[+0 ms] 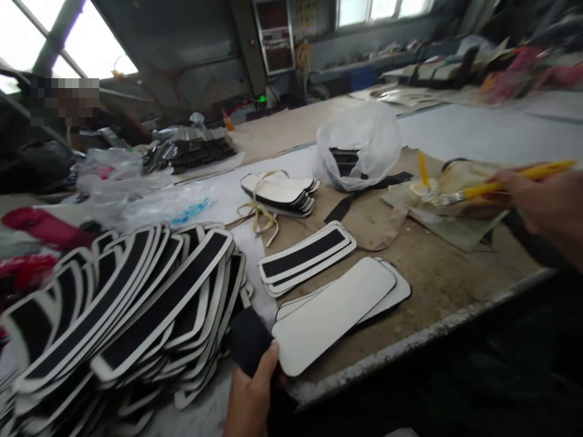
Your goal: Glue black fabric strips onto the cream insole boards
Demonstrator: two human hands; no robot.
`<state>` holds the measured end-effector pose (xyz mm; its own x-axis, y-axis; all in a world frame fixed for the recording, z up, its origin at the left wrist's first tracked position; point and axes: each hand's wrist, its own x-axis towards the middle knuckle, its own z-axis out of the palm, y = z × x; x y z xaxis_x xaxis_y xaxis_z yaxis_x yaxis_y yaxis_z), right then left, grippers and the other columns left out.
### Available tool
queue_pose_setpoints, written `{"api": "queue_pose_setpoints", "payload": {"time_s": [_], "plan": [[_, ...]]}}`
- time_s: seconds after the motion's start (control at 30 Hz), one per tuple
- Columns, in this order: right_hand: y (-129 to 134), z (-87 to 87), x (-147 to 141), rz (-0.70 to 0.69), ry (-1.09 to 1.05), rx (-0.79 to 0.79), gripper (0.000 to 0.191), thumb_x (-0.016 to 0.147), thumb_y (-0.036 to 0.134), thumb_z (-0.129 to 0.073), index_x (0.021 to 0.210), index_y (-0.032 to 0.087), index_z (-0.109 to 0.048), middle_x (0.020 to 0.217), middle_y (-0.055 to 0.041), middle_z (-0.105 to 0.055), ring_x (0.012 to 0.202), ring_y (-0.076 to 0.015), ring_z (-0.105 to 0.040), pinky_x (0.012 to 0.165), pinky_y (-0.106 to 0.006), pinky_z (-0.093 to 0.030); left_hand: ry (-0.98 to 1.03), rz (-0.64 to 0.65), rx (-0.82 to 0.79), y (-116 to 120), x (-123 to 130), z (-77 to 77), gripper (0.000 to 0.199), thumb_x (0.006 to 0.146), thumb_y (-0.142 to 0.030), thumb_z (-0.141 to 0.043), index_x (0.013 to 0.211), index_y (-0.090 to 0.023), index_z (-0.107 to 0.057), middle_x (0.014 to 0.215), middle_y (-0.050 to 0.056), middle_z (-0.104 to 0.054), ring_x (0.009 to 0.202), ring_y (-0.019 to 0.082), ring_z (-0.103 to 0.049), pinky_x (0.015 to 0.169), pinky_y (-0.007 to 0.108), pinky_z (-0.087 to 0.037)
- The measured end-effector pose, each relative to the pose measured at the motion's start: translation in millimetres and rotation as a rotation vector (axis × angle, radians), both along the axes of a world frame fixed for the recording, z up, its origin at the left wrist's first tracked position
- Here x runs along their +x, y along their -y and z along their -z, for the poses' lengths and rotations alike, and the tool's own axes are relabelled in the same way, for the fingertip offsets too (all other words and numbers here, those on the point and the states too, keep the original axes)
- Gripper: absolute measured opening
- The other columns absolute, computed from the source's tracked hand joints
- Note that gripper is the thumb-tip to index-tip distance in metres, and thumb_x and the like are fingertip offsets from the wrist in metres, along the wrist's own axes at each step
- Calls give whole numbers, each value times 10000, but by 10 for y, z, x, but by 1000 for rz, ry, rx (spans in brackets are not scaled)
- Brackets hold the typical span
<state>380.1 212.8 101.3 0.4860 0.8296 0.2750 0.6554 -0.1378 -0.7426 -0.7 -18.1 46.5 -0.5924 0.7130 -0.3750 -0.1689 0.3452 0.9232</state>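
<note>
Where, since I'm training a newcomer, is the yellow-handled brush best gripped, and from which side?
Probably mid-handle, from the right, as the right hand does: the yellow-handled brush points its whitish bristle end left, and its slim, slightly tilted handle shows on both sides of the grip.

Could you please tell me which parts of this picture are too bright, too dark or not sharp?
Head view: upper-left window blown out to white; head view: near-black below the table edge; head view: pink things at upper right smeared, yellow-handled brush slightly soft, white panel near the middle comparatively sharp.
</note>
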Motion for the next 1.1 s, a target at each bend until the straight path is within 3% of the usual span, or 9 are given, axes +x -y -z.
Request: {"api": "queue_pose_setpoints", "payload": {"time_s": [0.03,0.1,0.17,0.23,0.33,0.43,0.63,0.8,1.1], "plan": [[148,18,-108,-51,-235,91,398,781,481,-590,1062,205,-649,1215,-224,-585,1036,-388,-582,670,-504,-439,27,35,-19,47,-31,22,257,743,-363,-683,810,-119,-640,688,8,-613,598,128,-534,574,268,-445],[492,61,-409,-229,-408,47,222,764,511,-612,896,341,-666,1208,-87,-623,1053,-336,-593,681,-458,-486,78,129,-22,101,-73,53,265,733,-380,-683,679,-135,-598,565,-21,-550,529,105,-472,539,248,-396],[865,103,-802,-408,-626,-62,184,735,490,-661,723,306,-671,988,-95,-689,947,-308,-641,735,-447,-509,96,177,-4,118,-87,69,298,746,-392,-666,617,-151,-548,520,-31,-512,513,97,-449,533,240,-372],[1185,139,-1224,-599,-710,-202,209,719,514,-670,740,308,-698,850,-76,-690,829,-260,-667,736,-398,-546,110,185,-2,126,-85,80,301,756,-400,-656,627,-152,-543,522,-29,-514,515,95,-451,537,236,-366],[1471,184,-1739,-755,-757,-268,264,740,529,-648,760,270,-690,817,-45,-654,773,-204,-648,674,-319,-566,155,193,11,147,-85,114,290,756,-416,-657,690,-149,-563,549,-25,-535,524,98,-461,540,236,-372],[1577,233,-2001,-830,-807,-323,291,762,500,-646,779,211,-674,839,-49,-640,794,-193,-636,668,-294,-562,170,222,41,169,-98,159,297,760,-425,-651,687,-153,-558,561,-17,-546,533,106,-471,545,239,-378],[1583,288,-2037,-822,-601,-308,314,752,514,-647,772,201,-655,828,-43,-643,767,-188,-626,676,-291,-540,150,232,55,190,-131,214,322,758,-448,-639,638,-161,-556,535,-9,-535,516,120,-470,534,249,-380],[1541,236,-1869,-730,-215,-152,259,794,498,-589,784,248,-653,848,-34,-661,797,-207,-616,716,-311,-510,71,244,29,205,-146,264,346,751,-476,-636,615,-165,-568,543,9,-558,531,140,-494,551,265,-385],[1469,209,-1573,-593,90,14,188,855,401,-521,847,237,-614,882,-50,-654,865,-219,-615,756,-335,-504,64,177,6,170,-105,261,375,680,-506,-685,548,-174,-573,499,11,-559,502,164,-503,532,288,-399]]}}
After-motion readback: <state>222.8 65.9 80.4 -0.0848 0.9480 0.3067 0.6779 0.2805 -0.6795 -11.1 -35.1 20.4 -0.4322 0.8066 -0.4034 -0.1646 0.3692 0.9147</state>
